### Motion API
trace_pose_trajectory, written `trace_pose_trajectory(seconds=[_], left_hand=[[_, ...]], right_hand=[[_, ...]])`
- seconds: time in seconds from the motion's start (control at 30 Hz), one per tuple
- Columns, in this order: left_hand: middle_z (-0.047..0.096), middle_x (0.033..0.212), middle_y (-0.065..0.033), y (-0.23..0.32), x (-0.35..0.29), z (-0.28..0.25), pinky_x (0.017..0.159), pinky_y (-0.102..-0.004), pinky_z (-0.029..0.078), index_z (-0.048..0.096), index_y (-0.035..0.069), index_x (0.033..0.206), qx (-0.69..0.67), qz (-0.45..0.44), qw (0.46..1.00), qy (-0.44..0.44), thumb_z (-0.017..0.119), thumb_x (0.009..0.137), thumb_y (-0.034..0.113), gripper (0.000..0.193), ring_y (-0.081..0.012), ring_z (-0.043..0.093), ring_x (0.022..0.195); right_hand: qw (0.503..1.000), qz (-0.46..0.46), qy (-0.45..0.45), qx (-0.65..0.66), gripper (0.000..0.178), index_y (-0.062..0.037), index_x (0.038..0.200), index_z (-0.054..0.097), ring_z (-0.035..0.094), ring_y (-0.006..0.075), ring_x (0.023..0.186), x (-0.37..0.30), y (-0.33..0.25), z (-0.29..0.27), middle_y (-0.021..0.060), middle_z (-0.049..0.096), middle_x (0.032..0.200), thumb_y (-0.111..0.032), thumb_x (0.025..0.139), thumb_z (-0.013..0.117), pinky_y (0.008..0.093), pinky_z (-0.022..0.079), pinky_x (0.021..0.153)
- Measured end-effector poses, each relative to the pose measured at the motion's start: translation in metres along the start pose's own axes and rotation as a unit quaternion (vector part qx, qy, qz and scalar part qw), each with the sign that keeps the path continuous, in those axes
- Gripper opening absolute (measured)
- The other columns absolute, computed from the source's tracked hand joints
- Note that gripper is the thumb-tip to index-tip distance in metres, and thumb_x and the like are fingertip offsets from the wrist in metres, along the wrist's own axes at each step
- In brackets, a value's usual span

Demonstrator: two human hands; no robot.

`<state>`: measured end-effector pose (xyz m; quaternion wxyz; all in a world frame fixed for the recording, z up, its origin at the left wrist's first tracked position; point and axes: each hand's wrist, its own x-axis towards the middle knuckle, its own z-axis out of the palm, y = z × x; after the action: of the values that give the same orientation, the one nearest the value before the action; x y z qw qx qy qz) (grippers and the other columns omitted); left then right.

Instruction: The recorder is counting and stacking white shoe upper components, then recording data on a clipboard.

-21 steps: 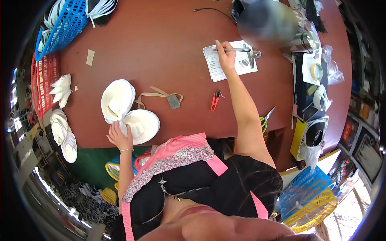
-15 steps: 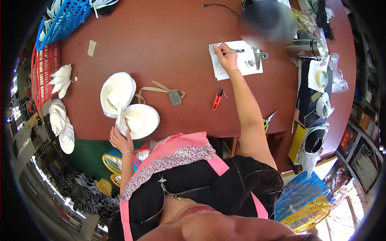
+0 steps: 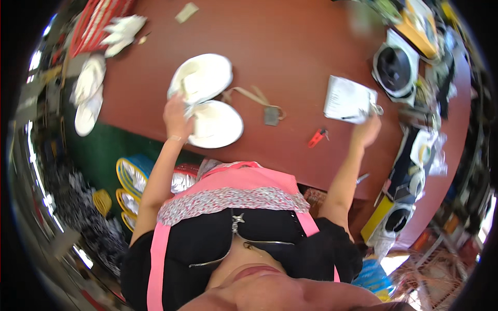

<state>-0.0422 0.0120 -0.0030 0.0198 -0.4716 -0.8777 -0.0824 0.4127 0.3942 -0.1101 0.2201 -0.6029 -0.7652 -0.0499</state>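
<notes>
Left forearm angled forward; left hand [image 3: 179,116] against white cups [image 3: 220,127] on table [image 3: 290,52], fingers blurred, grip cannot be told. Right arm extended outward, right hand [image 3: 367,132] by clip [image 3: 377,109] of papers [image 3: 347,97]; whether fingers clamp it, cannot tell.

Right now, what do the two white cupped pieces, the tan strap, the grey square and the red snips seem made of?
White cupped pieces: matte, probably fabric, given their shineless surface. Tan strap: perhaps woven tape, matte, lying in loose bends. Grey square: dull; felt, rubber or stone, I can't tell. Red snips: body probably smooth plastic, from its bright, even colour.
</notes>
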Motion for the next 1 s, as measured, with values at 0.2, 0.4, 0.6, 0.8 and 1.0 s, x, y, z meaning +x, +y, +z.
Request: trace_pose_trajectory(seconds=[0.2,0.4,0.6,0.8,1.0], left_hand=[[0.059,0.127,-0.0008,-0.019,0.02,0.001,0.111,-0.0594,0.023,0.056,0.018,0.126,0.136,-0.011,0.953,-0.271,0.074,0.075,0.016,0.054,-0.0182,0.048,0.128],[0.062,0.118,0.0003,-0.072,-0.054,-0.017,0.096,-0.0464,0.037,0.057,0.017,0.124,0.012,-0.096,0.971,-0.219,0.074,0.077,0.024,0.05,-0.0195,0.052,0.118],[0.063,0.115,-0.0008,-0.149,-0.152,-0.048,0.088,-0.0439,0.038,0.058,0.018,0.122,-0.034,-0.209,0.958,-0.195,0.074,0.076,0.023,0.05,-0.0208,0.053,0.114],[0.062,0.119,-0.0009,-0.219,-0.241,-0.03,0.093,-0.0478,0.041,0.058,0.019,0.123,-0.073,-0.375,0.909,-0.168,0.073,0.076,0.024,0.05,-0.0221,0.051,0.12],[0.068,0.116,-0.0141,-0.313,-0.349,-0.015,0.096,-0.0449,0.05,0.065,0.012,0.12,-0.149,-0.635,0.754,-0.076,0.076,0.068,0.033,0.057,-0.0346,0.062,0.112]], right_hand=[[0.957,0.148,-0.007,-0.25,0.054,-0.0087,0.131,0.055,0.061,0.0292,0.114,-0.095,0.027,-0.066,0.0159,0.057,0.131,-0.038,0.086,0.062,0.0496,0.054,0.082],[0.857,0.339,-0.194,-0.337,0.058,-0.0086,0.131,0.057,0.062,0.042,0.108,-0.244,0.087,-0.084,0.0177,0.063,0.122,-0.049,0.09,0.054,0.0551,0.053,0.081],[0.838,0.454,-0.149,-0.263,0.065,-0.0021,0.125,0.058,0.059,0.0442,0.11,-0.185,0.08,-0.045,0.0214,0.062,0.123,-0.055,0.087,0.053,0.0543,0.05,0.087],[0.9,0.385,-0.189,-0.077,0.069,-0.0061,0.127,0.057,0.053,0.0438,0.117,-0.129,-0.007,-0.042,0.0208,0.059,0.127,-0.061,0.087,0.054,0.0571,0.048,0.092],[0.954,0.272,-0.109,-0.066,0.063,-0.0088,0.129,0.057,0.052,0.0433,0.117,-0.164,-0.158,0.004,0.0208,0.057,0.128,-0.057,0.088,0.056,0.0574,0.049,0.089]])
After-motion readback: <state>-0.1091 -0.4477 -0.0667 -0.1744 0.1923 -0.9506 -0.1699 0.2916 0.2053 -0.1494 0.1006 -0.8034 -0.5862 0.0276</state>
